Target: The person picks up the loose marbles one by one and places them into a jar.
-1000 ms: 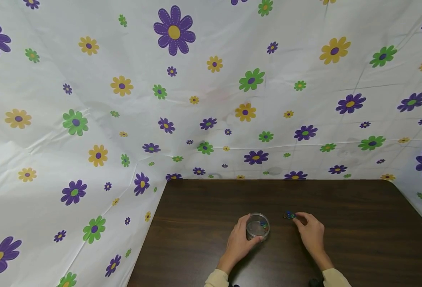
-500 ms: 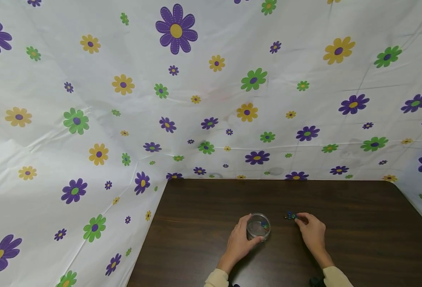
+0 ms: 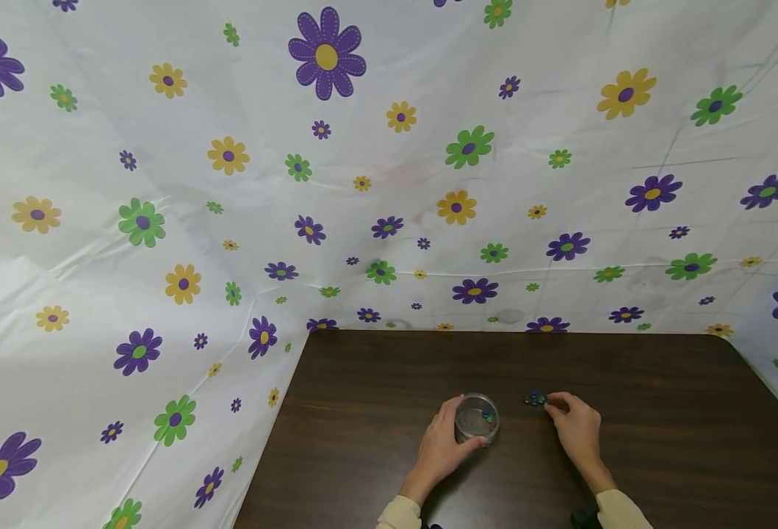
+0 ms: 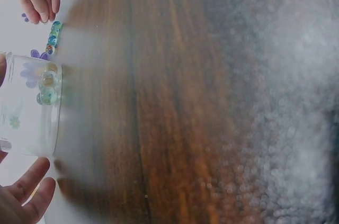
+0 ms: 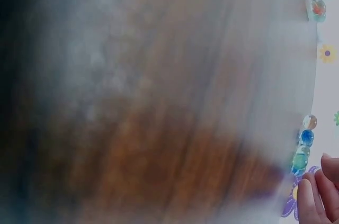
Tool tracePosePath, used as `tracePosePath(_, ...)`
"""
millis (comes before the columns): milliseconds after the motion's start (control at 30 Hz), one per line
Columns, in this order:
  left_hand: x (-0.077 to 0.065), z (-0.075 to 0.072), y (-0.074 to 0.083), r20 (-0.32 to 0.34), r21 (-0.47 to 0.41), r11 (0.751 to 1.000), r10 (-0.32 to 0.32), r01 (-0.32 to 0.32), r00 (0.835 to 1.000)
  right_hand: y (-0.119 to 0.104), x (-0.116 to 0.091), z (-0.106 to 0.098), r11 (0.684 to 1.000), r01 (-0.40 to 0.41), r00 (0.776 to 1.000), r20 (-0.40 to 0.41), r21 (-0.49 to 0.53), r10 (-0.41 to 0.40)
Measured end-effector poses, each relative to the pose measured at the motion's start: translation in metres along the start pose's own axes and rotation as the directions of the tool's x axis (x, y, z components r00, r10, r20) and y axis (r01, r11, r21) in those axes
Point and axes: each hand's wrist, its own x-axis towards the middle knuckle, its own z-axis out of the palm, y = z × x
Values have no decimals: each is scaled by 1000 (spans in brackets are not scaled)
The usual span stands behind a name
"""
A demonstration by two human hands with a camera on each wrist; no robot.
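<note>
My left hand [image 3: 443, 441] grips a clear round jar [image 3: 473, 425], thumb on the near side and fingers round the far side. The jar stands upright and open at the top, with several marbles [image 4: 48, 83] on its bottom. To its right, several loose glass marbles [image 3: 532, 398], blue, green and reddish-brown, lie close together on the table. My right hand [image 3: 577, 430] is at the right end of this cluster, thumb and forefinger pinching a blue-green marble [image 5: 300, 161]. In the left wrist view, the right fingertips [image 4: 44, 17] come right down at the end marble.
Both hands work over a dark brown wooden table [image 3: 362, 389]. A white sheet with purple, green and yellow flowers [image 3: 389, 184] hangs behind it and along the left side. Light yellow sleeves [image 3: 620, 510] cover the forearms.
The head view has shifted slightly. Both hands, the jar and the marbles keep nearly the same places.
</note>
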Motion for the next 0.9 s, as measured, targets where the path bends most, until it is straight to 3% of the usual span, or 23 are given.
tracePosePath(167, 0, 0, 0, 5, -3, 1000, -1, 1, 1000, 1, 1, -1, 1000, 16, 1000, 5, -3, -16)
tracePosePath(533, 1, 1, -1, -2, -3, 1000, -1, 1, 1000, 4, 5, -1, 999, -42, 987, 151, -33, 46)
tracePosePath(900, 1, 1, -1, -1, -4, 1000, 0, 0, 1000, 0, 7, -2, 996, 13, 979, 205, -88, 6)
